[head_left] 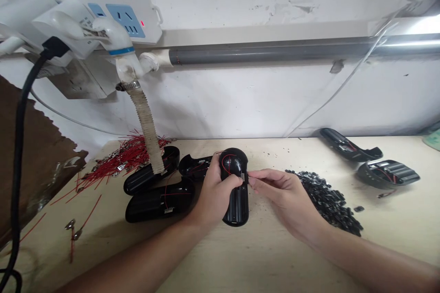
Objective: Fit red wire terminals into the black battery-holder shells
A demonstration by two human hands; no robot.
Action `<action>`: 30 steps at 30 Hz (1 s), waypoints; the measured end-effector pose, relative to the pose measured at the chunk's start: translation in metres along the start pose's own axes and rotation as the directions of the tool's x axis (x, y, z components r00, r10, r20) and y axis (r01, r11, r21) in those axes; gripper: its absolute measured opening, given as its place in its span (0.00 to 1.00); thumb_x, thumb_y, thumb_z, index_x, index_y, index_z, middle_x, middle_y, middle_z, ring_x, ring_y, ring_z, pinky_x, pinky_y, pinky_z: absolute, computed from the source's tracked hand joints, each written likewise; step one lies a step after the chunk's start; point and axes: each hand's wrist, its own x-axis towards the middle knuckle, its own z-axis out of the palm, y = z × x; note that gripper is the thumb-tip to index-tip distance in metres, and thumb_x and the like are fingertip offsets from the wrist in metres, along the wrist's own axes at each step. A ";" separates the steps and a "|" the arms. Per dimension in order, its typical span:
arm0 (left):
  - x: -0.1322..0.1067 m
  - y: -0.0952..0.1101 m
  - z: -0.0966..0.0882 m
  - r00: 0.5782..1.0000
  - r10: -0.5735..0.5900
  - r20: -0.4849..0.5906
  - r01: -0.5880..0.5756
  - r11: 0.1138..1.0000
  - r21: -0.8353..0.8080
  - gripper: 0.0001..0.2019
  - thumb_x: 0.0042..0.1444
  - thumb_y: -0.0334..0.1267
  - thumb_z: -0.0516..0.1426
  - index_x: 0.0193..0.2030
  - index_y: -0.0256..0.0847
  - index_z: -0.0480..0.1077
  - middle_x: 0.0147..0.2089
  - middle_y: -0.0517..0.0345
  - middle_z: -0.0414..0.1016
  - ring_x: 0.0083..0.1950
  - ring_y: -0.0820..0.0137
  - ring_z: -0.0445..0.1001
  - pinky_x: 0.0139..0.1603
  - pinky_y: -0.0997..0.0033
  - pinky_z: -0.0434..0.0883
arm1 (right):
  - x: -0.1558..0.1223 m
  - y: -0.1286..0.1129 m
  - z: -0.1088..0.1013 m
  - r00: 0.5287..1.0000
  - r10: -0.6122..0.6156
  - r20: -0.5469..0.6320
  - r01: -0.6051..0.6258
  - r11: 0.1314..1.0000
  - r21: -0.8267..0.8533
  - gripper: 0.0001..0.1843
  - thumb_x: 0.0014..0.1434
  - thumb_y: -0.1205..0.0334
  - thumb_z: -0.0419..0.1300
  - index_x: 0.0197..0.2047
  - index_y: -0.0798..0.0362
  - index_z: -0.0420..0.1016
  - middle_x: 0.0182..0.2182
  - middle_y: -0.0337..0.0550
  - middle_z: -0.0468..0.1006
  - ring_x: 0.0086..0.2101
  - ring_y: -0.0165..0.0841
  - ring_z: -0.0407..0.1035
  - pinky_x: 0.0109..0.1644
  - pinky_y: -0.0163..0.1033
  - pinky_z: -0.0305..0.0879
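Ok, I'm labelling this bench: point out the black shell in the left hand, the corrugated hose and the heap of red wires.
Black shell (236, 200), head view: on its lower half.
Corrugated hose (147, 129), head view: midway along its length.
Heap of red wires (124, 156), head view: near its middle.

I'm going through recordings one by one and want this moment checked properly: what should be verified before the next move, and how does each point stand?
1. Left hand has a firm hold on the black shell: ok, it grips the left side, thumb laid across the inside.
2. Right hand is at the shell: ok, fingertips at its right edge.
3. A small piece sits between those fingertips: cannot tell, too small and partly hidden.
4. Ribbed hose is clear of the held shell: ok, it hangs to the left.
5. Loose red wires are all in the heap: not ok, some lie apart at the table's left.
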 end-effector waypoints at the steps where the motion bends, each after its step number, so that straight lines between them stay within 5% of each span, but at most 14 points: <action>1: 0.000 0.000 0.000 1.000 0.003 -0.002 -0.003 1.000 0.007 0.14 0.52 0.29 0.60 0.46 0.41 0.68 0.41 0.63 0.70 0.43 0.72 0.68 0.45 0.68 0.68 | 0.000 0.000 0.000 1.000 0.010 -0.003 -0.010 1.000 0.005 0.21 0.47 0.45 0.82 0.40 0.49 0.91 0.38 0.48 0.86 0.39 0.36 0.75 0.48 0.42 0.69; 9: -0.003 0.002 -0.003 0.994 0.018 0.106 -0.017 1.000 -0.010 0.19 0.54 0.33 0.65 0.51 0.42 0.67 0.43 0.62 0.70 0.44 0.70 0.69 0.48 0.67 0.69 | -0.002 -0.006 0.001 0.998 0.015 0.058 -0.020 0.997 0.080 0.21 0.46 0.49 0.84 0.36 0.51 0.87 0.29 0.39 0.79 0.33 0.27 0.68 0.40 0.34 0.63; 17: -0.006 0.013 -0.009 0.965 0.016 0.263 -0.020 1.000 0.014 0.42 0.51 0.41 0.75 0.66 0.46 0.56 0.52 0.58 0.68 0.52 0.68 0.69 0.55 0.64 0.70 | -0.002 -0.007 -0.002 0.974 -0.040 0.224 -0.001 0.983 0.182 0.17 0.56 0.54 0.81 0.38 0.53 0.81 0.32 0.39 0.77 0.32 0.27 0.68 0.38 0.33 0.64; 26: -0.008 0.014 -0.007 0.923 -0.035 0.382 0.031 0.999 0.017 0.47 0.51 0.29 0.68 0.72 0.50 0.47 0.47 0.62 0.68 0.46 0.70 0.71 0.49 0.65 0.71 | -0.002 -0.006 -0.005 0.930 0.020 0.368 -0.130 0.952 0.278 0.21 0.56 0.63 0.80 0.42 0.50 0.71 0.35 0.38 0.77 0.34 0.29 0.69 0.40 0.35 0.64; 30: -0.008 0.013 -0.006 0.896 -0.045 0.443 0.073 0.996 -0.047 0.48 0.50 0.26 0.66 0.72 0.51 0.45 0.47 0.63 0.67 0.41 0.74 0.70 0.44 0.68 0.70 | -0.002 -0.009 -0.007 0.908 0.066 0.414 -0.193 0.943 0.272 0.29 0.55 0.63 0.80 0.53 0.45 0.71 0.39 0.39 0.80 0.36 0.32 0.73 0.43 0.39 0.68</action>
